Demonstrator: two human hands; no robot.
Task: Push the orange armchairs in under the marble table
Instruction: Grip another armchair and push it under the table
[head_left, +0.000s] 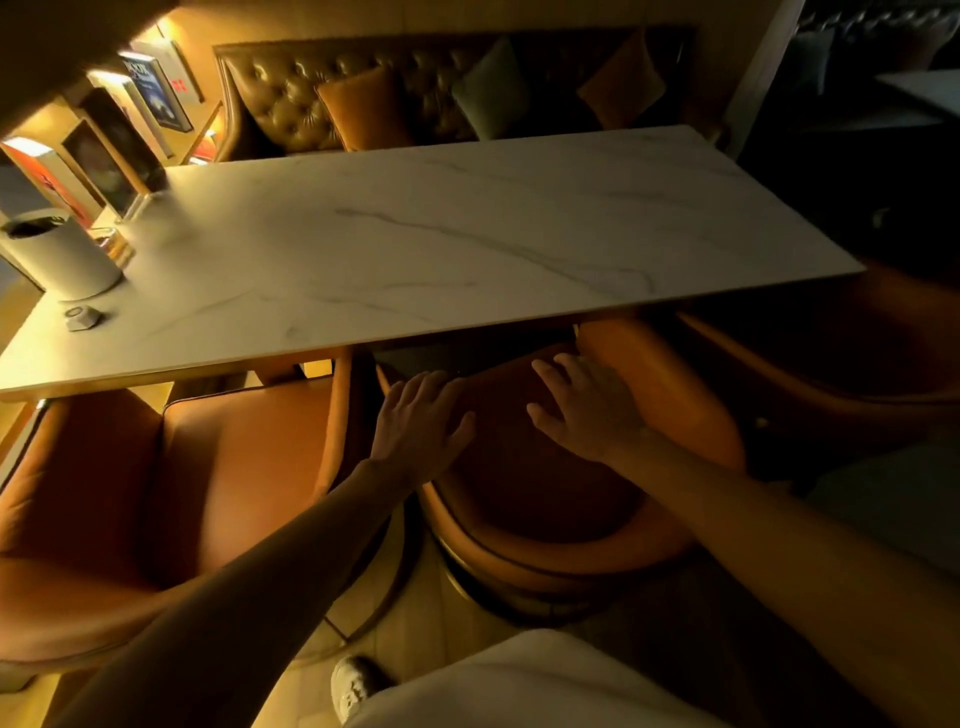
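Marble table (467, 244): spread across the centre of the frame.

Three orange armchairs are ranged along its near edge:
- left armchair (182, 493), lower left
- middle armchair (545, 519), lower centre
- right armchair (831, 353), right edge, dimly lit

Only the fronts are tucked beneath the top; the seats are left mostly out.

Tufted bench (291, 98): seen beyond the table, upper centre.

Left hand (415, 426) and right hand (582, 410): held flat over the middle armchair's seat, fingers straight and spread, nothing grasped. Contact cannot be judged.

White canister (62, 260): stood at the table's left end. A small grey piece (83, 317) is laid just beside it.
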